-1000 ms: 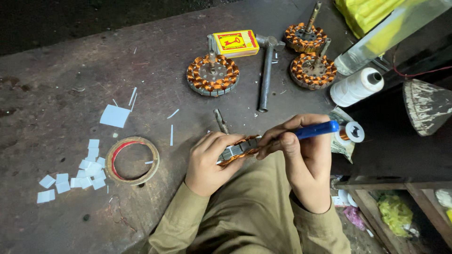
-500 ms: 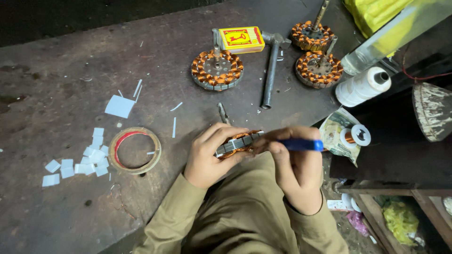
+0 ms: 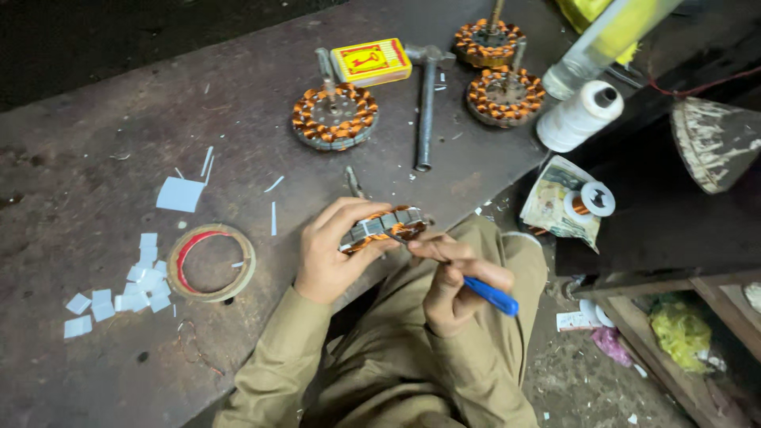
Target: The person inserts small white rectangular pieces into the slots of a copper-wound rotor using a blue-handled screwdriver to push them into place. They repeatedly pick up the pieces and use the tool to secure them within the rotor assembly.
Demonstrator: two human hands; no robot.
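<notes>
Here the left hand (image 3: 329, 254) grips a wound motor core (image 3: 380, 226) by its steel rim at the bench (image 3: 95, 119) edge, the right hand (image 3: 452, 289), at its four o'clock, pinching a blue-handled tool (image 3: 476, 289); it looks heavy and stiff, its copper windings fragile.

Left hand (image 3: 326, 255) and right hand (image 3: 453, 287) bare, no gloves, no rings or watch visible; long sleeves in plain olive-khaki cloth, loose fit, creased along forearms; left cuff folded at wrist, right cuff wide and slack; same khaki fabric over lap and knees, deep folds, no pattern, buttons or markings visible
</notes>
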